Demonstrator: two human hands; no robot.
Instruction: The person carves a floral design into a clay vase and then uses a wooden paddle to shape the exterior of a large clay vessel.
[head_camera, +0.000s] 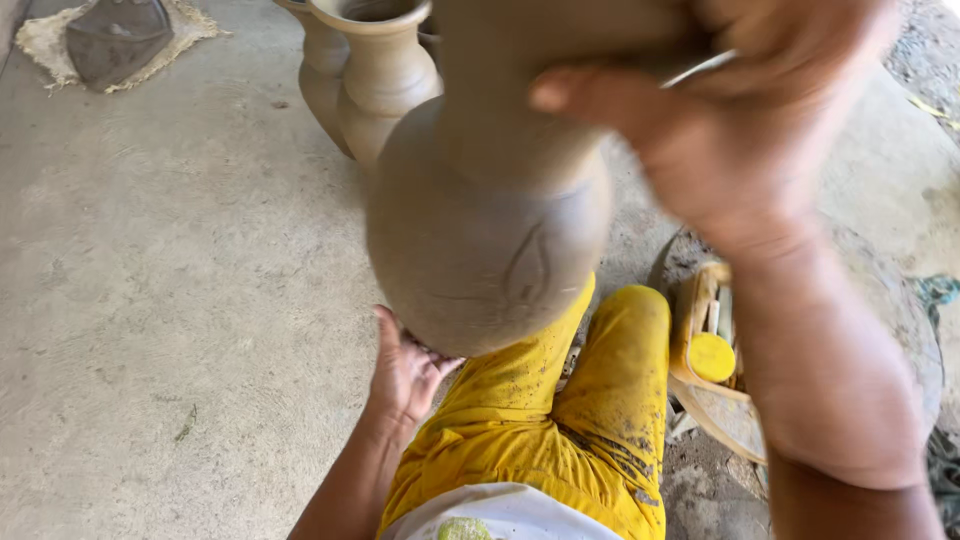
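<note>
A large unfired grey clay vase (485, 210) with a round belly and a narrower neck is lifted close to the camera above my lap. A leaf-like line is scratched into its belly. My left hand (405, 370) is pressed under its base, palm up. My right hand (730, 120) grips the vase's neck near the rim at the top of the view, and a thin tool or band shows by its fingers. My legs in yellow trousers (560, 420) lie under the vase.
Two more clay vases (375, 75) stand on the concrete floor (170, 270) behind the held one. A dark dish on a frayed mat (115, 40) lies at the top left. A small container with tools and a yellow lid (710, 355) sits at the right.
</note>
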